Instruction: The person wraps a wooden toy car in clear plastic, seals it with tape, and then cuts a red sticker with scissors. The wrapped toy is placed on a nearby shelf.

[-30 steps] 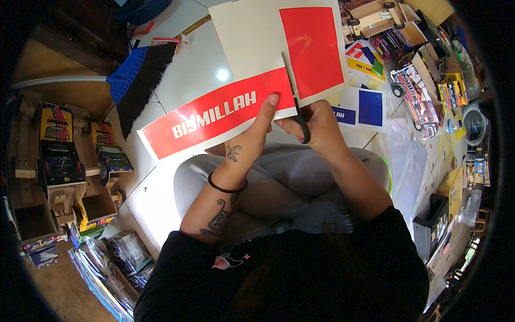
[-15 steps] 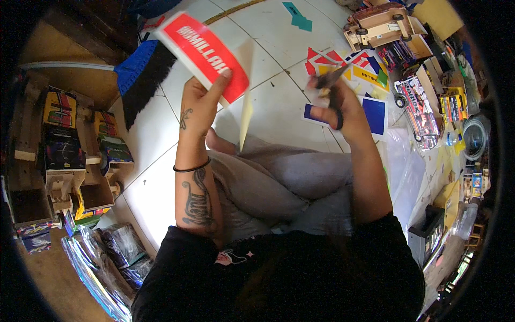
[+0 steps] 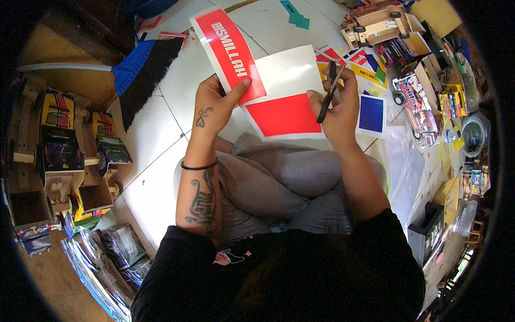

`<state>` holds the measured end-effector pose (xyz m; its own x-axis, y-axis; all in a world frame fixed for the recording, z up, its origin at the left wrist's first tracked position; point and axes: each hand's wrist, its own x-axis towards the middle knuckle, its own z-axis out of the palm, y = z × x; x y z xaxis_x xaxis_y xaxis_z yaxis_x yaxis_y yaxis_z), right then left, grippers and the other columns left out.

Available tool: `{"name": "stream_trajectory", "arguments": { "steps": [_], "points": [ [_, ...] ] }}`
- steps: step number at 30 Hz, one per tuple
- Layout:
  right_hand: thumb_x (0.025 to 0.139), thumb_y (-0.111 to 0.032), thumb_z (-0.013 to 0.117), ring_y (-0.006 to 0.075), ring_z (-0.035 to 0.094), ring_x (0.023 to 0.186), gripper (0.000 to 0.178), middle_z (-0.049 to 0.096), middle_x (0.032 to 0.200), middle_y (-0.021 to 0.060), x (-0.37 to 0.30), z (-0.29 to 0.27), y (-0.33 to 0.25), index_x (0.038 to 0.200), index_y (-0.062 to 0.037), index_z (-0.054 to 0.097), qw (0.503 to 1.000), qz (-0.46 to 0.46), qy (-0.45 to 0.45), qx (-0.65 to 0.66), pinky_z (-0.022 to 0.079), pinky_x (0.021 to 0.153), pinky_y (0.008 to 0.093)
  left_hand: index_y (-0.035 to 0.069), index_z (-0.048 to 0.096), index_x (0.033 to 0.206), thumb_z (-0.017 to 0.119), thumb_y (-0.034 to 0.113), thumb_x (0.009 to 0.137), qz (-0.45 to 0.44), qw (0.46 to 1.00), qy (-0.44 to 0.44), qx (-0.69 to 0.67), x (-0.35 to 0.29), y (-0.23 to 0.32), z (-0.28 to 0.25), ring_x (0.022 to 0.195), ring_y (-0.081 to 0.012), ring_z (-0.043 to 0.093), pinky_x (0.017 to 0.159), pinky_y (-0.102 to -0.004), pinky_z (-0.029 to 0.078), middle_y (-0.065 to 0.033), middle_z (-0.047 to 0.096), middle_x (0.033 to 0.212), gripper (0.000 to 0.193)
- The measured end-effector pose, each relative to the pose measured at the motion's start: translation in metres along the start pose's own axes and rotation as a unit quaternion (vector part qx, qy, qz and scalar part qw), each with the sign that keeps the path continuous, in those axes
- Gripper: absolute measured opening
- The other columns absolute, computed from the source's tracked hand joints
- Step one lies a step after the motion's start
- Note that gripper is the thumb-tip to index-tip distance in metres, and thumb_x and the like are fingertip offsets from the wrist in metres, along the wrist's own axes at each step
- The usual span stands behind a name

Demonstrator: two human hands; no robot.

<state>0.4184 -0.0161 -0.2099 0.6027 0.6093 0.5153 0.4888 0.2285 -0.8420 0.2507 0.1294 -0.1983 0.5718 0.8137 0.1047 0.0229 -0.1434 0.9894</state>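
Observation:
My left hand (image 3: 210, 110) grips a red strip with white lettering and a white border (image 3: 228, 51), thumb on its lower end. Beside it, partly behind, spreads a glossy white sheet with a red block (image 3: 289, 115) along its near side. At that sheet's right edge my right hand (image 3: 344, 107) is closed on black-handled scissors (image 3: 327, 102), their blades hard to make out. My right thumb touches the sheet's edge. Whether the strip and the sheet are joined, I cannot tell. Both are held above my crossed legs.
White tiles lie under me. Coloured sticker pieces, among them a blue square (image 3: 371, 114), lie to the right, near wooden toy trucks (image 3: 416, 107). A teal piece (image 3: 295, 15) lies ahead. At left are a blue-and-black broom (image 3: 142, 70) and more toy trucks (image 3: 59, 129).
The white-and-red sheet now faces me, spread between both hands; before, a pale sheet hung edge-on below the strip. My right hand has come in to the sheet's edge with the scissors.

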Motion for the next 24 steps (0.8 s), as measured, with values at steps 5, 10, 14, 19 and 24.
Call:
{"name": "stream_trajectory", "arguments": {
  "steps": [5, 10, 14, 19, 24],
  "points": [
    [0.072, 0.002, 0.071, 0.0145, 0.054, 0.093, 0.053, 0.051, 0.11, 0.0099, -0.004, 0.007, -0.005, 0.116, -0.0026, 0.041, 0.999, 0.023, -0.01, -0.038, 0.045, 0.084, 0.0264, -0.005, 0.065, 0.091, 0.064, 0.021, 0.088, 0.015, 0.998, 0.063, 0.018, -0.003, 0.002, 0.009, 0.063, -0.0077, 0.059, 0.057, -0.022, 0.046, -0.0078, 0.068, 0.077, 0.026],
    [0.07, -0.007, 0.077, 0.0109, 0.053, 0.081, 0.047, 0.058, 0.103, 0.0075, 0.005, -0.007, -0.024, 0.109, -0.0007, 0.051, 0.996, 0.01, 0.021, -0.091, 0.044, 0.074, 0.0228, -0.004, 0.065, 0.091, 0.063, 0.023, 0.089, 0.039, 0.991, 0.124, -0.043, -0.001, 0.009, 0.001, 0.06, -0.0062, 0.056, 0.053, -0.0213, 0.043, -0.0067, 0.068, 0.075, 0.028],
    [0.073, -0.013, 0.078, 0.0078, 0.056, 0.069, 0.034, 0.063, 0.087, 0.0044, 0.0, -0.01, -0.034, 0.098, -0.0001, 0.059, 0.908, 0.259, -0.305, 0.127, 0.045, 0.061, 0.02, -0.005, 0.066, 0.092, 0.064, 0.024, 0.089, 0.041, 0.987, 0.154, 0.015, 0.0, 0.012, -0.012, 0.065, -0.0067, 0.059, 0.059, -0.0208, 0.046, -0.0087, 0.069, 0.08, 0.029],
    [0.071, -0.021, 0.081, 0.0085, 0.057, 0.053, 0.033, 0.06, 0.065, 0.0027, -0.012, 0.009, -0.023, 0.087, 0.0001, 0.061, 0.823, 0.364, -0.434, 0.051, 0.043, 0.046, 0.0203, -0.004, 0.066, 0.093, 0.065, 0.023, 0.088, 0.076, 0.985, 0.156, -0.018, -0.001, 0.015, -0.01, 0.069, -0.0077, 0.061, 0.063, -0.0214, 0.047, -0.0094, 0.069, 0.082, 0.028],
    [0.072, -0.026, 0.079, 0.0085, 0.056, 0.051, 0.034, 0.058, 0.062, 0.0021, -0.012, 0.008, -0.017, 0.084, 0.0005, 0.061, 0.834, 0.37, -0.407, 0.034, 0.043, 0.045, 0.0207, -0.005, 0.065, 0.094, 0.065, 0.021, 0.088, 0.081, 0.99, 0.116, -0.014, -0.003, 0.018, -0.006, 0.069, -0.0079, 0.061, 0.063, -0.0216, 0.047, -0.0094, 0.069, 0.083, 0.027]
  ]
}}
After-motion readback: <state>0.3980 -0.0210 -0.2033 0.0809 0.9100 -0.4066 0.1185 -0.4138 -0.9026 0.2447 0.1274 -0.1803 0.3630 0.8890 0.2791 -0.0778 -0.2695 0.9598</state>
